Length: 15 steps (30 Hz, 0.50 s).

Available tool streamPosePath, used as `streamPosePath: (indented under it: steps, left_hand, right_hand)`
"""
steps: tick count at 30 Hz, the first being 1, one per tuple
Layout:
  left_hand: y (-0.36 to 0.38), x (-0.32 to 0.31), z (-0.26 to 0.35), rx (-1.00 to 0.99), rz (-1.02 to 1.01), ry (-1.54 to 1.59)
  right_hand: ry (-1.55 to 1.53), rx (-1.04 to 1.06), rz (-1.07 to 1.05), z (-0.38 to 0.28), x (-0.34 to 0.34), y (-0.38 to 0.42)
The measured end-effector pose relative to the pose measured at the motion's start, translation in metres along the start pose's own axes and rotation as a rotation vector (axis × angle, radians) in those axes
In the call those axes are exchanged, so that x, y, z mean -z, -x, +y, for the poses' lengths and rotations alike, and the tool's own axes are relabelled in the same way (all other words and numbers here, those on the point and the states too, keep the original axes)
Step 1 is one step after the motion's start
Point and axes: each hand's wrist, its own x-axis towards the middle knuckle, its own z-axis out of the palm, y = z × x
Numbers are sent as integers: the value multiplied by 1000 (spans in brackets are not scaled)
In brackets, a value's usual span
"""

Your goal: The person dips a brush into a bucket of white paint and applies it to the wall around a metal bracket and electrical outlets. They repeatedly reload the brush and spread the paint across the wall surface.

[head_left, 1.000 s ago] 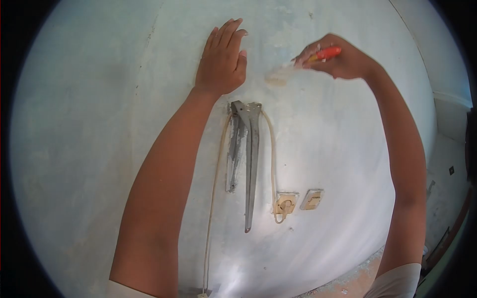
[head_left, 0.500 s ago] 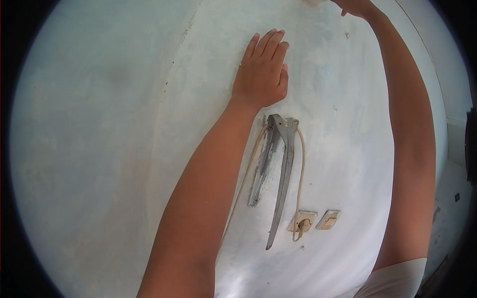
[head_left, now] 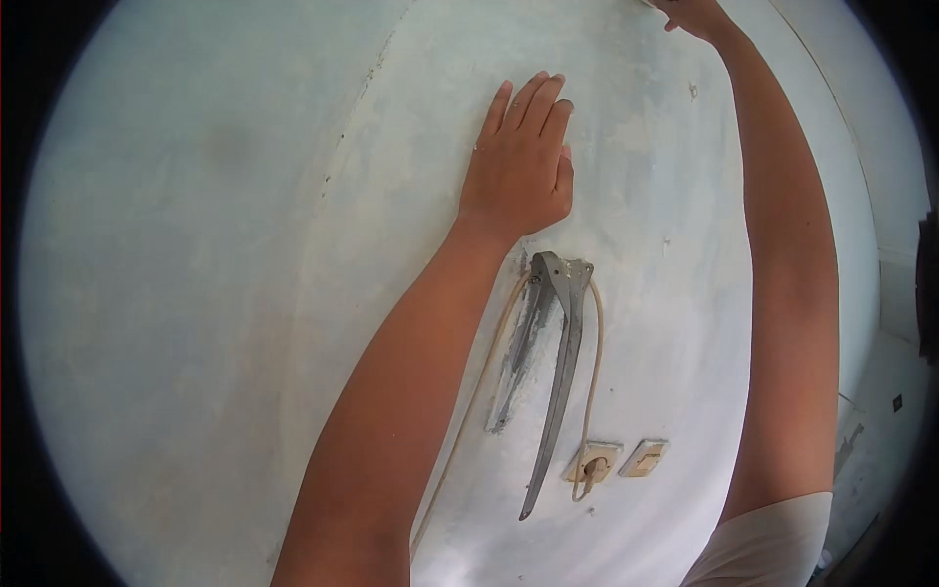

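Note:
My left hand (head_left: 518, 161) lies flat against the pale blue-white wall (head_left: 215, 293), fingers stretched upward. Just below its wrist, a grey metal bracket (head_left: 565, 342) hangs on the wall with its long arm slanting down. My right arm reaches up to the top edge of the view, where my right hand (head_left: 693, 15) is partly cut off. Its fingers are closed around something pale at the frame edge; I cannot tell what it is.
A beige cable (head_left: 599, 333) runs over the bracket and down to a plug in a wall socket (head_left: 599, 462). Beside that is a switch plate (head_left: 645, 458). A line of chipped paint (head_left: 372, 68) crosses the upper wall. The room's corner is at the far right.
The view has tilted up slightly, so the bracket and socket sit lower. My left hand stays on the wall. My right hand has shifted a little, and less of the pale thing shows.

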Motion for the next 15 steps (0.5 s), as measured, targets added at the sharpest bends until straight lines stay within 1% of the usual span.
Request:
streamPosePath:
  steps: [1,3,4,6,7,9,10,14,15]
  left_hand:
    - [0,0,1,-1,-2,0]
    - [0,0,0,-6,-1,-9]
    - [0,-1,0,2,-3,-10]
    - [0,0,0,1,-4,-11]
    - [0,0,0,4,-5,-12]
    - [0,0,-1,9,-1,-6]
    - [0,0,-1,15,4,-2]
    - [0,0,0,12,9,8]
    - [-1,0,0,15,9,-13]
  right_hand:
    - [-5,-5,7,1,4,1]
    - [21,-23,-117,-10,18,11]
    - [20,-24,-112,-13,25,17]
    - [27,71,-287,-15,36,28]
    - [29,69,-288,-17,40,33]
    - [-16,-29,-440,-18,49,42]
    - [-93,-33,-515,-19,54,47]
    - [-80,-82,-496,-26,72,60]
    - [-141,-37,-509,-22,78,59]
